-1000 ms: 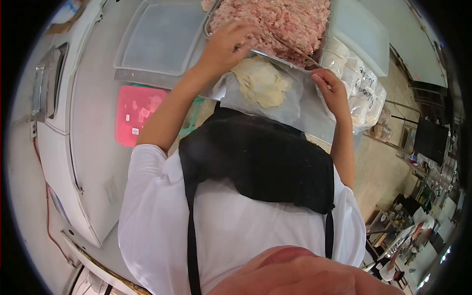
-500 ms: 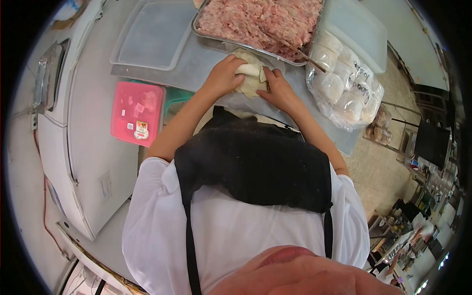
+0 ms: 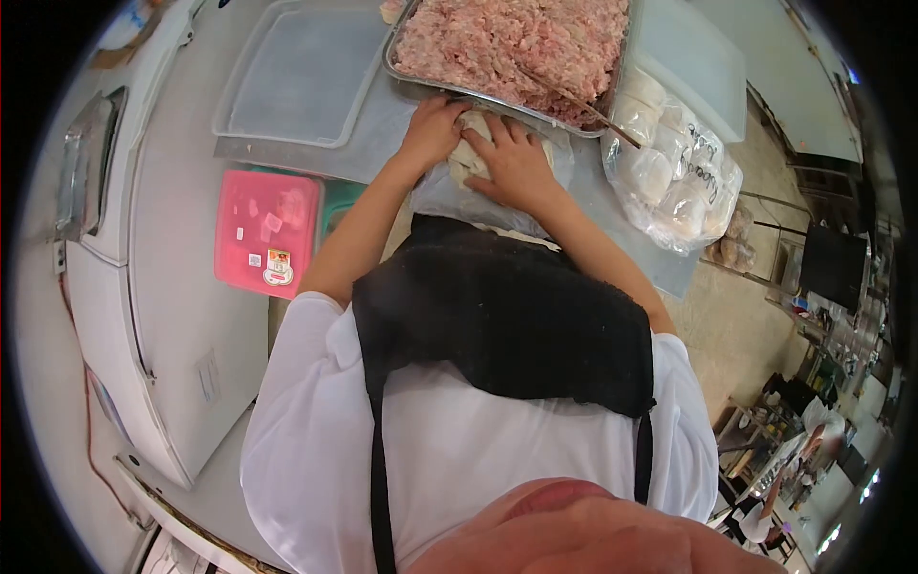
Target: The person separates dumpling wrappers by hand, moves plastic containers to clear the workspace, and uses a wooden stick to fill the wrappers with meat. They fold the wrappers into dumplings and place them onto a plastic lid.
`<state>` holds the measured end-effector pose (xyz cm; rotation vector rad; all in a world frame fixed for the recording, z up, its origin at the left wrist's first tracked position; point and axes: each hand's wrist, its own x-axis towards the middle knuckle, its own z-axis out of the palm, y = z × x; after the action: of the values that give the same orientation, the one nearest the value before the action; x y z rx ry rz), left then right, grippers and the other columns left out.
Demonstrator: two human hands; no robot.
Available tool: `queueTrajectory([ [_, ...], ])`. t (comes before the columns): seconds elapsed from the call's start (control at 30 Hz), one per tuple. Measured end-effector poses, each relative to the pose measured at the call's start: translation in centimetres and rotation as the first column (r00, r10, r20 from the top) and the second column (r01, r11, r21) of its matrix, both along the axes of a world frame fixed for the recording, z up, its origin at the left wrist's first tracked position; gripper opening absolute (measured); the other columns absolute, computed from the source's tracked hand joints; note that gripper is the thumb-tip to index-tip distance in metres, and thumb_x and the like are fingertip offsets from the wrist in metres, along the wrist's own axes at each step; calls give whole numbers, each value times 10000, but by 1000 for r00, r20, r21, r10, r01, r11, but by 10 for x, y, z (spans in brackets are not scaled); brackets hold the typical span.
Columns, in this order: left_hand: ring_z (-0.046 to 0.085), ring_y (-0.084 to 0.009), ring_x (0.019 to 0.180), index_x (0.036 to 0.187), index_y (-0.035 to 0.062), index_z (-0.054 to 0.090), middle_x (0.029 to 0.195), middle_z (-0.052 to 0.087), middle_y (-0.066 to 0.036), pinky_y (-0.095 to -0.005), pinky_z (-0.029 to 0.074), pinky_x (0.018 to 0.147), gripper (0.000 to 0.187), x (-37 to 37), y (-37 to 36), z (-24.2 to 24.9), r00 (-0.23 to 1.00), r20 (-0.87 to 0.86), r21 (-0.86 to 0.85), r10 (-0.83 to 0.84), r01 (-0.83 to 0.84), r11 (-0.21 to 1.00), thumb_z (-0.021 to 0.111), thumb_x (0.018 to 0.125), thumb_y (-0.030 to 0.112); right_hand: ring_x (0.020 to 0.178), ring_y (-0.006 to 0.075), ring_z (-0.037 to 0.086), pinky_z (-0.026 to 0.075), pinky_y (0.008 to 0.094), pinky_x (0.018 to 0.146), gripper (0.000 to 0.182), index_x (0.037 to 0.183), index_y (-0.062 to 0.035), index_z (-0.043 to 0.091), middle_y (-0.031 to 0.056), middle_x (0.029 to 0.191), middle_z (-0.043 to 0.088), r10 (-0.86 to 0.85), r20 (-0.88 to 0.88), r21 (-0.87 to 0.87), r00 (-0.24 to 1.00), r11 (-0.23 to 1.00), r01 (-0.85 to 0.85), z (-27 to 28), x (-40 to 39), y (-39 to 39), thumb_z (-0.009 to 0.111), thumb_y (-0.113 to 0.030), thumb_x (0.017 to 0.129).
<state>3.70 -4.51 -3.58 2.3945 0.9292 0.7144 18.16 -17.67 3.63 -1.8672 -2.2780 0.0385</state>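
Note:
A pale, folded sheet of dough or wrapper [image 3: 469,165] lies on clear plastic on the metal table, just below the meat tray. My left hand [image 3: 435,132] rests against its left side, fingers curled at its upper edge. My right hand [image 3: 516,165] lies over its right part with the fingers spread, covering much of it. Directly above both hands is a metal tray [image 3: 390,59] heaped with ground meat [image 3: 507,43], and a thin utensil [image 3: 598,115] sticks out of the meat over the tray's lower right corner.
Bagged round white items [image 3: 674,177] with writing on the bag sit at the right, beside a translucent lid [image 3: 698,57]. Another translucent lid [image 3: 292,77] lies upper left. A pink container [image 3: 268,230] stands left, below the table edge. A co-worker [image 3: 760,517] appears far lower right.
My right hand has shifted from gripping the right edge to lying spread on top of the sheet. The rolled part between my hands no longer shows. The view has shifted slightly.

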Motion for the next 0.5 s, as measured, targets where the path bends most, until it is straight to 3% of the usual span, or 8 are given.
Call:
queueTrajectory([
  [0.07, 558, -377, 997, 1020, 84, 668, 998, 631, -171, -440, 449, 887, 255, 3, 8, 7, 1000, 6, -197, -9, 10, 980, 661, 789, 191, 1158, 377, 469, 437, 443, 939, 523, 1209, -133, 526, 163, 1310, 473, 20, -140, -16, 990, 1000, -22, 0, 11, 5, 709, -296, 748],
  [0.1, 582, -350, 935, 1022, 63, 645, 987, 634, -152, -404, 472, 851, 239, 3, 12, 9, 1000, -11, -310, -24, 19, 951, 656, 820, 190, 1154, 377, 471, 434, 443, 942, 498, 1178, -123, 535, 160, 1307, 474, 45, -200, -25, 979, 998, -51, -6, 22, 5, 715, -277, 740],
  [0.2, 602, -247, 840, 1025, 38, 617, 947, 635, -105, -335, 492, 774, 216, 3, 8, 7, 984, 179, -637, -15, 127, 761, 634, 875, 192, 1164, 381, 468, 417, 444, 969, 427, 1091, -78, 547, 179, 1307, 469, 97, -345, 15, 934, 995, -98, -19, 41, -5, 723, -184, 717],
  [0.3, 578, -142, 795, 1040, 26, 599, 903, 621, -49, -270, 486, 726, 215, 4, 1, 10, 944, 327, -738, 41, 228, 635, 627, 905, 191, 1184, 393, 458, 406, 444, 987, 434, 1098, -64, 543, 201, 1319, 456, 95, -413, 56, 906, 995, -79, -28, 50, -15, 718, -163, 714],
  [0.4, 570, -104, 802, 1020, 20, 602, 884, 610, -18, -254, 486, 716, 195, 3, 1, 2, 886, 441, -842, 146, 352, 409, 638, 898, 168, 1192, 404, 454, 405, 450, 990, 471, 1124, -68, 546, 204, 1331, 448, 50, -480, 60, 876, 998, -24, -30, 49, -18, 728, -178, 704],
  [0.5, 576, -114, 795, 996, 23, 609, 886, 619, -14, -258, 490, 715, 166, -2, -1, 28, 919, 382, -907, 102, 352, 230, 641, 891, 147, 1184, 409, 462, 413, 462, 982, 529, 1158, -94, 556, 184, 1339, 450, 32, -446, 116, 895, 993, 22, -9, 29, -19, 755, -234, 689],
])
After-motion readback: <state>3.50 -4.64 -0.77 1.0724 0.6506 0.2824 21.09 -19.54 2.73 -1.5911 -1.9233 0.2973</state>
